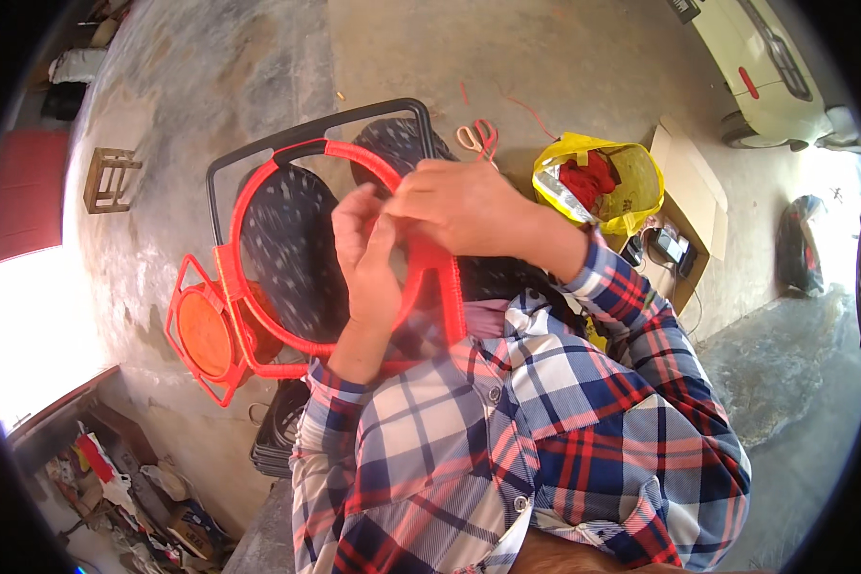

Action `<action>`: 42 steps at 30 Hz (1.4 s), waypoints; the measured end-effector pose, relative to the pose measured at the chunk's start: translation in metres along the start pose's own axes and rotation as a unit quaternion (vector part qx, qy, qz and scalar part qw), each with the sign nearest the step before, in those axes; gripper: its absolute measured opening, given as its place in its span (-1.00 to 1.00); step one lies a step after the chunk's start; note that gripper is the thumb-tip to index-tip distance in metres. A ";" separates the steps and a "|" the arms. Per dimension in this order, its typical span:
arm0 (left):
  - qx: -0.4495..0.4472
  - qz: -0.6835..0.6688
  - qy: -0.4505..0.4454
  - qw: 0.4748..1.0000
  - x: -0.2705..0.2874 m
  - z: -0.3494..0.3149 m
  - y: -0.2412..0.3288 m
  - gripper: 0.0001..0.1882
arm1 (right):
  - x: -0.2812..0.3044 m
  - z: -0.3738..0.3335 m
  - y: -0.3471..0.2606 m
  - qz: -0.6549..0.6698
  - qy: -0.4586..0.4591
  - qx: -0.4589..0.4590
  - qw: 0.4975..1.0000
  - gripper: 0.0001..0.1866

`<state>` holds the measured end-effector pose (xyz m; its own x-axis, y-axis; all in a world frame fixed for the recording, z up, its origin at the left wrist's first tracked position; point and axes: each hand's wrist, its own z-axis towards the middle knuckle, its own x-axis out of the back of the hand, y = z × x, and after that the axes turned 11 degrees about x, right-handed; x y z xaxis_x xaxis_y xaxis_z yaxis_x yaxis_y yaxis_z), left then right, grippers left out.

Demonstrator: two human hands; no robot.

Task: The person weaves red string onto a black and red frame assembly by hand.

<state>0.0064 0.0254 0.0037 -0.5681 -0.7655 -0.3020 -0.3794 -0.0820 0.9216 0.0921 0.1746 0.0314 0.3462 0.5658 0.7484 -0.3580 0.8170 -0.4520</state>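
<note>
A red-wrapped ring in a black and red frame stands before the person. At the frame's right side, the left hand and right hand meet, fingers bent together; blur hides what, if anything, they grip. An orange round seat sits left of the frame, red-handled scissors beyond it, a yellow bag to its right, and a pale car farthest off.

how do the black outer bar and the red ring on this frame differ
The bar is black; the ring is mostly red, with a dark stretch near its top. The bar bends at corners, while the ring is rounded. Up top, the bar runs outside the ring. Both belong to one frame.
</note>
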 end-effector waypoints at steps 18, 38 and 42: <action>0.232 -0.121 -0.102 0.960 0.009 0.010 -0.003 -0.71 | -0.004 -0.069 0.022 0.230 0.202 -0.221 0.926 -0.81; 0.211 -0.076 -0.150 0.963 0.007 -0.002 -0.002 -0.80 | -0.005 -0.054 -0.005 0.422 0.160 -0.362 0.816 -0.71; 0.234 -0.024 -0.135 0.962 0.019 0.002 -0.011 -0.84 | 0.017 -0.047 -0.006 0.458 0.216 -0.349 0.788 -0.72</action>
<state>-0.0016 0.0129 -0.0125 -0.6860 -0.5698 -0.4525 -0.6623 0.2316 0.7125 0.1413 0.1849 0.0242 0.5368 0.8161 -0.2141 -0.1167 -0.1795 -0.9768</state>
